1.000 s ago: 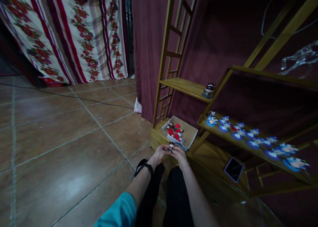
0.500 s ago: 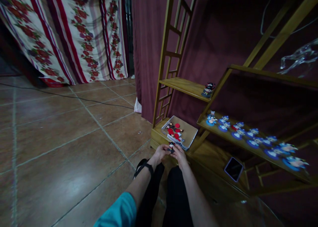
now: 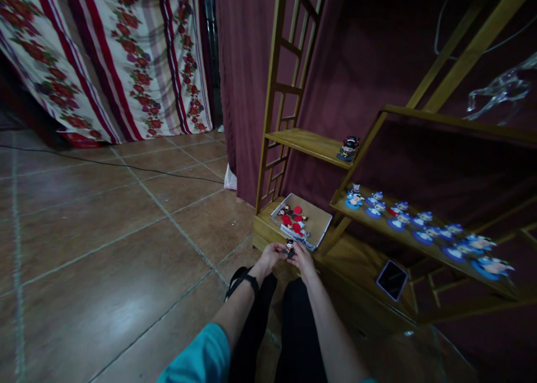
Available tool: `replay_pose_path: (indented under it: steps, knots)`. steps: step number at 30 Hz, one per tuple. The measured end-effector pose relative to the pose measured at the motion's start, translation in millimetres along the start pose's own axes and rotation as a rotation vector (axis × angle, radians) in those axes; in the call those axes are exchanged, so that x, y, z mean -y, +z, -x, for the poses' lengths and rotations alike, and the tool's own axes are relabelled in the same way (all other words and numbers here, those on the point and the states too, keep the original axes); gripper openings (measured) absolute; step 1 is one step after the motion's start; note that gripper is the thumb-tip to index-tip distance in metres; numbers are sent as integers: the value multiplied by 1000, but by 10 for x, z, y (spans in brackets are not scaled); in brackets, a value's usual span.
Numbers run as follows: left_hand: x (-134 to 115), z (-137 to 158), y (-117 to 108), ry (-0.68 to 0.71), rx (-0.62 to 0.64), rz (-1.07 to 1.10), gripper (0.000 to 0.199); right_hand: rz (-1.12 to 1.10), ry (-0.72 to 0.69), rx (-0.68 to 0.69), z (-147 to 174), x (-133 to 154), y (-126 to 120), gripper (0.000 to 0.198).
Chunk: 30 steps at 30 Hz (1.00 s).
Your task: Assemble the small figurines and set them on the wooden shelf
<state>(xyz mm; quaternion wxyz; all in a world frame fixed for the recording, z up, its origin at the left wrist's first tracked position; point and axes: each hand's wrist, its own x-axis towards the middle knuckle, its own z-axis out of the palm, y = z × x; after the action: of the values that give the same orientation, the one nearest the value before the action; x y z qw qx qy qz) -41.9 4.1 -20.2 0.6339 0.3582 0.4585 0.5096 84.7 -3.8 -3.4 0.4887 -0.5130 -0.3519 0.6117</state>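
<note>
Between my two hands is a small figurine [image 3: 289, 246] with black hair, red and yellow on its body and a dark base. It stands upright, a little in front of the low shelf. My left hand [image 3: 271, 257] is closed on its left side. On its other side, the fingers of my right hand [image 3: 302, 257] also grip it. Just beyond lies a shallow cardboard box [image 3: 316, 226] holding several figurines with red round bases. A similar black-haired figurine [image 3: 348, 148] stands on the upper shelf.
Wooden shelving [image 3: 308, 142] rises ahead and to the right. Several blue-based figurines [image 3: 398, 221] line its middle shelf, with a dark-screened phone [image 3: 392, 280] below. A clear horse-like ornament [image 3: 499, 92] is at upper right. A black cable [image 3: 104, 162] crosses the tiled floor.
The view has shifted slightly to the right, so the shelves appear a little further left. Both hands keep hold of the figurine in nearly the same place.
</note>
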Motion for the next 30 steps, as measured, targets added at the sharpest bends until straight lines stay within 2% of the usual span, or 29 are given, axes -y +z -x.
replay_pose_path:
  steps: [14,24,30]
  knots:
    - [70,-95,-52,24,-6,-28,24,-48,32,-33,-50,-21,34,37]
    - [67,-127,-62,-27,-21,10,25,-120,60,-39,-79,-29,29,35]
    - [46,-132,-64,-42,-12,36,27,-115,23,10,-72,-39,2,36]
